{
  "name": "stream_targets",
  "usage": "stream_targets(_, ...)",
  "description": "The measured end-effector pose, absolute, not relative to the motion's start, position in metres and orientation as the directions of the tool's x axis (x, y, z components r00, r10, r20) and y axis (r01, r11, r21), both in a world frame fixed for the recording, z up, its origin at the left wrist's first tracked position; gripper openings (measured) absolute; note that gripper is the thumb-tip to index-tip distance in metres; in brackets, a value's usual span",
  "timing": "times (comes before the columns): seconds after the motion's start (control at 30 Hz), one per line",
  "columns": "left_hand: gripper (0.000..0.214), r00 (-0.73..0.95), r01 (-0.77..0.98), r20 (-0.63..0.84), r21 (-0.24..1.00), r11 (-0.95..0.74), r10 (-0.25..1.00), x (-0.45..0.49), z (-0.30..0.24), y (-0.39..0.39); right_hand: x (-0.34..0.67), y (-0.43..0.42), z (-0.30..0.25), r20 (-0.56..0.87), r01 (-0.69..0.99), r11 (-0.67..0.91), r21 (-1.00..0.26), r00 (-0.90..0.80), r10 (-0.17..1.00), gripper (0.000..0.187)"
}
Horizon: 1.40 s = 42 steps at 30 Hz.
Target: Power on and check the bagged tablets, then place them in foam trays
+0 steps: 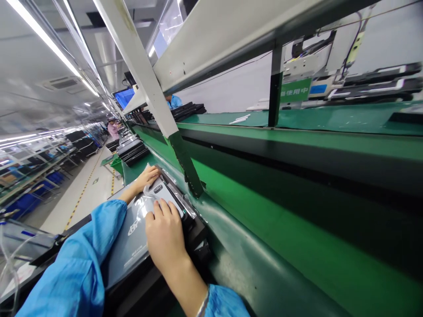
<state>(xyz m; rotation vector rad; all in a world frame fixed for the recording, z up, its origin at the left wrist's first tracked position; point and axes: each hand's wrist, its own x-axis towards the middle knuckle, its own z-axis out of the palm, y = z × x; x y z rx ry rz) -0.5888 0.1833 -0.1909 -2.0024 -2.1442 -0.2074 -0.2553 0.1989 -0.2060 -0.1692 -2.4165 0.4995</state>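
Observation:
A grey-blue tablet lies back side up, with a camera bump near its far end and pale lettering on its back. Clear plastic film covers part of it and bunches up beside my left hand. That hand is at the far end, its fingers bent together on the film; their tips are partly hidden. My right hand rests on the tablet's right side, fingers stretched out and slightly apart over the surface. Under the tablet is a black tray-like support.
A slanting white and green post rises just beyond the tablet, and a green-covered ledge runs along the right. Stacked dark devices stand farther down the bench. Another person in pink is in the distance.

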Motion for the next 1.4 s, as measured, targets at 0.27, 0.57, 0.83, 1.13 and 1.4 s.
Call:
stream_targets(0.27, 0.027, -0.055, 0.998, 0.250, -0.018, 0.061, 0.967, -0.585, -0.197, 0.186, -0.256, 0.201, -0.219, 0.678, -0.043, 0.919, -0.392, -0.688, 0.257, 0.024)
stream_targets(0.57, 0.016, -0.058, 0.997, 0.249, -0.027, 0.067, 0.967, -0.586, -0.203, 0.196, -0.261, 0.203, -0.235, 0.833, -0.119, 0.918, -0.378, -0.477, 0.281, 0.037)
stream_targets(0.83, 0.015, -0.033, 0.999, 0.279, 0.028, 0.026, 0.960, -0.583, -0.204, 0.197, -0.259, 0.204, -0.234, 0.853, -0.107, 0.932, -0.346, -0.450, 0.264, 0.038)
stream_targets(1.13, 0.014, -0.086, 0.996, 0.367, 0.045, 0.074, 0.926, -0.595, -0.212, 0.194, -0.261, 0.205, -0.234, 0.872, -0.099, 0.944, -0.315, -0.422, 0.247, 0.038)
stream_targets(1.4, 0.013, -0.042, 0.998, 0.378, 0.066, 0.018, 0.925, -0.596, -0.213, 0.194, -0.261, 0.207, -0.235, 0.881, -0.092, 0.953, -0.290, -0.415, 0.228, 0.038)
